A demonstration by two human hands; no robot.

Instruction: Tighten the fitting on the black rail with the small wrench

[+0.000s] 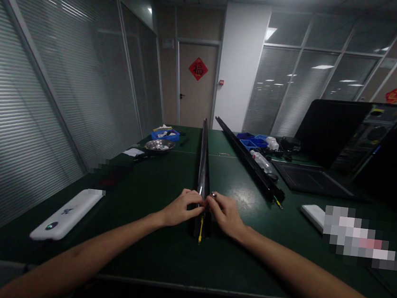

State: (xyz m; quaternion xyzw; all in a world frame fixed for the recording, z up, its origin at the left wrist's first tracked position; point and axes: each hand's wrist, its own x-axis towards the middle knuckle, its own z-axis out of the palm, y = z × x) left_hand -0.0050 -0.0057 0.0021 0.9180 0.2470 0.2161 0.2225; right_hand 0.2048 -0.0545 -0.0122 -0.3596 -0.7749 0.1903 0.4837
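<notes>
A long black rail lies on the green table, pointing away from me. At its near end a short yellow-green wire hangs out. My left hand rests on the rail's left side, with thumb and fingers closed over it. From the other side my right hand meets it, its fingertips pinched together close to my left fingertips. What the right fingers hold is too small to make out. A small shiny metal spot shows at the right index finger; I cannot tell whether it is a ring or a part.
A second black rail lies to the right, beside blue bins and a clear plastic bottle or bag. Further right are a black panel and a computer case. A metal bowl and white device sit left.
</notes>
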